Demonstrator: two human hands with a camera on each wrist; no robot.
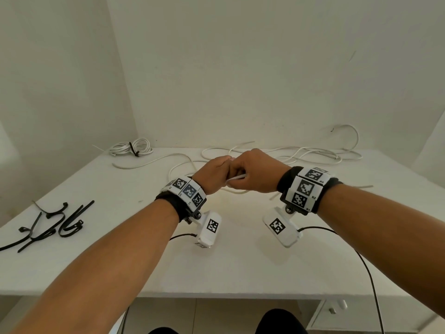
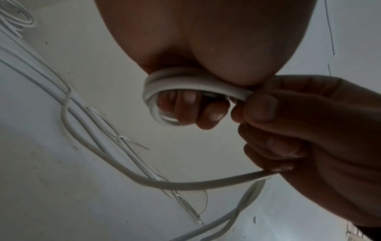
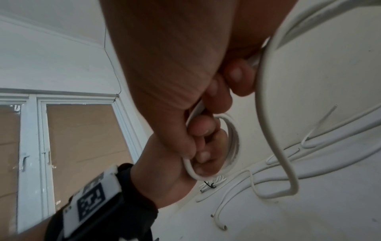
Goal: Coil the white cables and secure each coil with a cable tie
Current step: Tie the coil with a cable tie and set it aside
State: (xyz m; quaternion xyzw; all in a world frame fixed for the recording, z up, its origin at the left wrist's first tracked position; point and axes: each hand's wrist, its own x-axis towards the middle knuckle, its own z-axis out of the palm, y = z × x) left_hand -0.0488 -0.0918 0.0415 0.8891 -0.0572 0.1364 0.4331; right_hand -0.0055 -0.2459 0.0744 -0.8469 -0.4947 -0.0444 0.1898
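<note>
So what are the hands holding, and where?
Both hold one white cable: the left hand grips its small coil, the right hand pinches the coil's edge where the loose length runs on.

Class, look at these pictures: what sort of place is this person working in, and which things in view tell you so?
Probably a plain indoor room set up as a simple workstation, not a workshop: a bare white table pushed against blank white walls, a window to one side, and only loose white cables and black cable ties laid out.

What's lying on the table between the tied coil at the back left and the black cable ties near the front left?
Nothing: in the head view the table is bare between the tied coil and the black cable ties.
</note>
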